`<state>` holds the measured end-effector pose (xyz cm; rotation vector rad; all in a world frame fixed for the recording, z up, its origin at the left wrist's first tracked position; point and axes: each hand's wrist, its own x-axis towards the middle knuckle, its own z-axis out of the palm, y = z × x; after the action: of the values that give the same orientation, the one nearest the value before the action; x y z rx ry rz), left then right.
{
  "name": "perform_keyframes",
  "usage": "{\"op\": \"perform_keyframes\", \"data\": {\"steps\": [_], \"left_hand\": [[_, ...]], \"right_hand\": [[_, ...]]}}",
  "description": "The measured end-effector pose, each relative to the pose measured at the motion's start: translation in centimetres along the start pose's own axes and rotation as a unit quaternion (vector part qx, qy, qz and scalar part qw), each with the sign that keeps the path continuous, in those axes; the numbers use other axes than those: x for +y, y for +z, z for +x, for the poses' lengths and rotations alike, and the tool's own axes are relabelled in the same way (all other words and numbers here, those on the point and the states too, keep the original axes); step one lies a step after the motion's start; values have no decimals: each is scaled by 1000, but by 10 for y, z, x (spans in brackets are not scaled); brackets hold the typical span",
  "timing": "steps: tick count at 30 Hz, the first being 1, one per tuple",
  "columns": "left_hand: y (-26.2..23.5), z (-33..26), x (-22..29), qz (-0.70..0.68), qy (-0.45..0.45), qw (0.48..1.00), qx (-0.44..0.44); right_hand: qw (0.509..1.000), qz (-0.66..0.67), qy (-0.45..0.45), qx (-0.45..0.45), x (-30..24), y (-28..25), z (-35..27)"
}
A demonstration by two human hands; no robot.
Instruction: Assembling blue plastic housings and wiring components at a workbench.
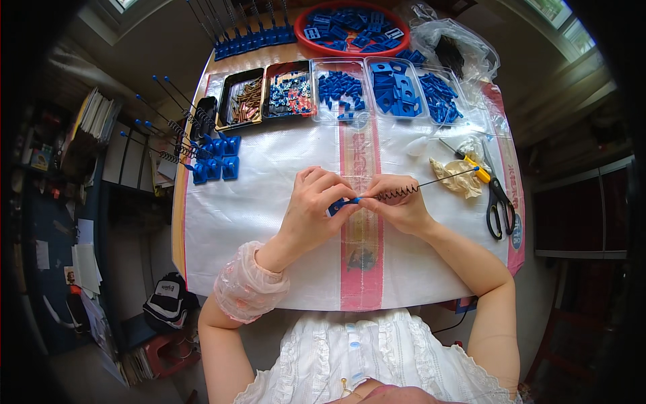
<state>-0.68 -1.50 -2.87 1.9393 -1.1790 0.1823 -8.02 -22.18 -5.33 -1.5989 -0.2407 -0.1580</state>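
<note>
Above the middle of the table, my two hands meet fingertip to fingertip. My left hand (308,207) pinches a small blue plastic part (335,207), mostly hidden by the fingers. In my right hand (402,210) is a thin dark rod with a black coil spring (398,193) and a blue tip, slanting up to the right. The rod's lower end meets the blue part between the fingertips; whether they are joined I cannot tell. On the left stand several finished-looking blue bases (217,165) with similar spring rods.
Behind my hands is a row of trays: brass-coloured pieces (246,101), small nuts (289,91), blue pegs (341,91), blue plates (398,91), more blue pieces (441,97). A red basin (301,34) holds blue parts. Black scissors (499,209), a yellow-handled screwdriver (476,170) and crumpled paper (452,176) lie right.
</note>
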Motion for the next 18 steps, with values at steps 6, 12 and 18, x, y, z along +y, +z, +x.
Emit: {"op": "perform_keyframes", "data": {"steps": [6,12,18], "left_hand": [[-6,1,-3,-71,-34,995,-56],[-8,1,-12,-113,-36,988,-100],[-10,3,-17,-178,-58,975,-121]], "right_hand": [[999,-39,1,-9,-1,0,-1],[997,-73,-24,-30,-5,-1,0],[994,-84,-52,-49,-3,-3,1]]}}
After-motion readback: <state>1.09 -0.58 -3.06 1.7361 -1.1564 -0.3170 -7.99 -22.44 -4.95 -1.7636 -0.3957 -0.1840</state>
